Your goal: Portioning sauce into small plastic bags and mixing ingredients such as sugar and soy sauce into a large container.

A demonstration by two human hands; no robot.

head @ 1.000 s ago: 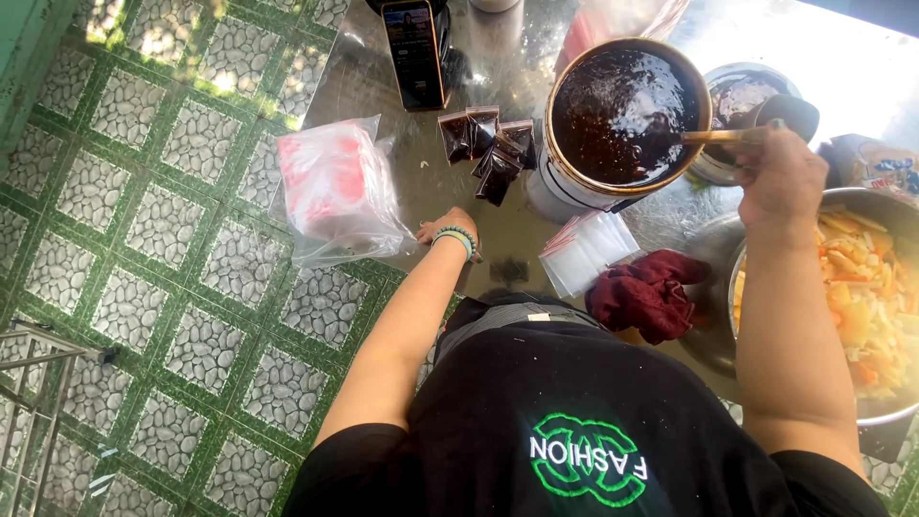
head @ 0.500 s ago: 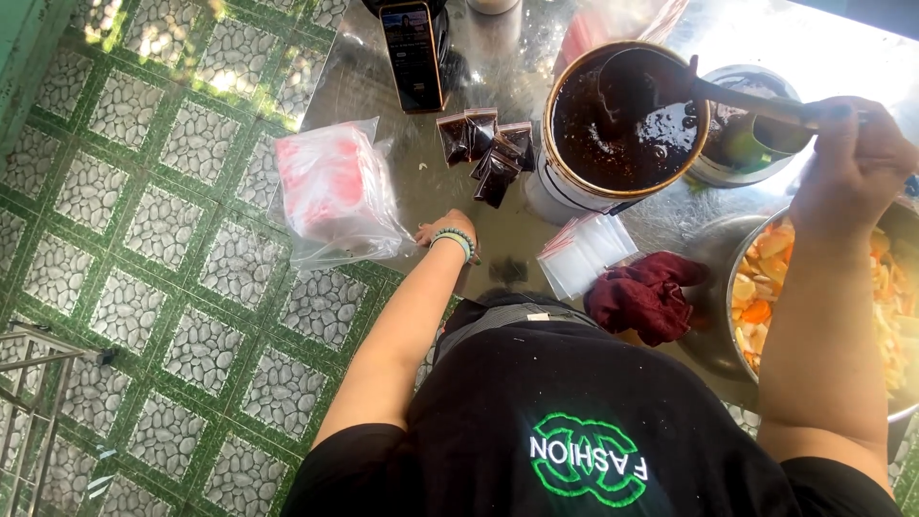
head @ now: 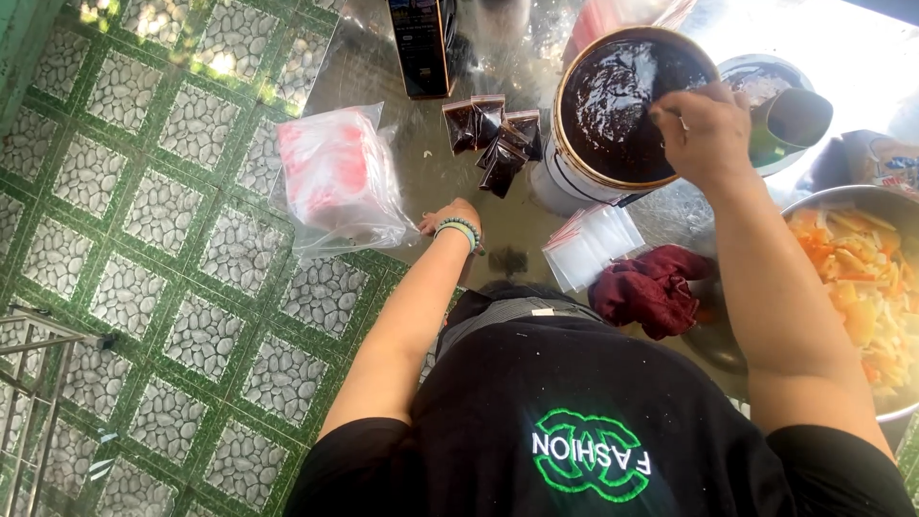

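A ladle handle, mostly hidden, is gripped by the clenched fingers of the right hand [head: 704, 129] over the round dark-sauce-filled bucket [head: 622, 105], while the left hand [head: 452, 222], fingers loose, is rested empty on the shiny metal surface [head: 383, 77] for support.

A shiny metal table [head: 383, 72] is carrying everything: a bucket of dark sauce [head: 617, 101] is standing at its middle, small dark sachets [head: 493, 134] lying left of the bucket, empty clear bags [head: 593, 247] and a red cloth [head: 651, 287] lying just below it
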